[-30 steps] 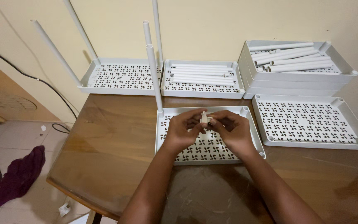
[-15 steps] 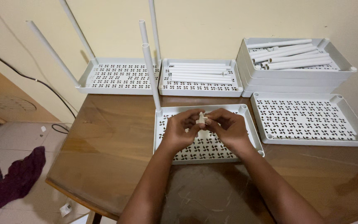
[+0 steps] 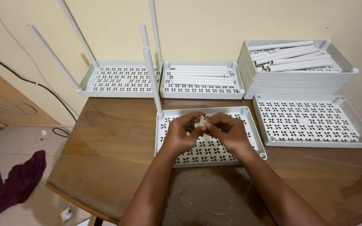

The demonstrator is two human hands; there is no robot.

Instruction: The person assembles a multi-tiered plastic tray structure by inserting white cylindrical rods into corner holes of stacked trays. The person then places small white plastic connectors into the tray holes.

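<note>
My left hand (image 3: 180,134) and my right hand (image 3: 227,131) meet over a white perforated shelf tray (image 3: 251,129) lying on the brown table. Both hands pinch a small white plastic connector piece (image 3: 200,122) between their fingertips. One white tube (image 3: 151,78) stands upright in the tray's far left corner socket, just left of my left hand.
A tray with several upright tubes (image 3: 120,79) and a tray holding loose tubes (image 3: 202,79) sit at the back. At the right a stack of trays (image 3: 298,77) holds more tubes, with an empty tray (image 3: 311,121) in front. Purple cloth (image 3: 15,186) lies on the floor.
The view has shifted slightly. My hands stay together over the tray, working the small white piece between the fingers.
</note>
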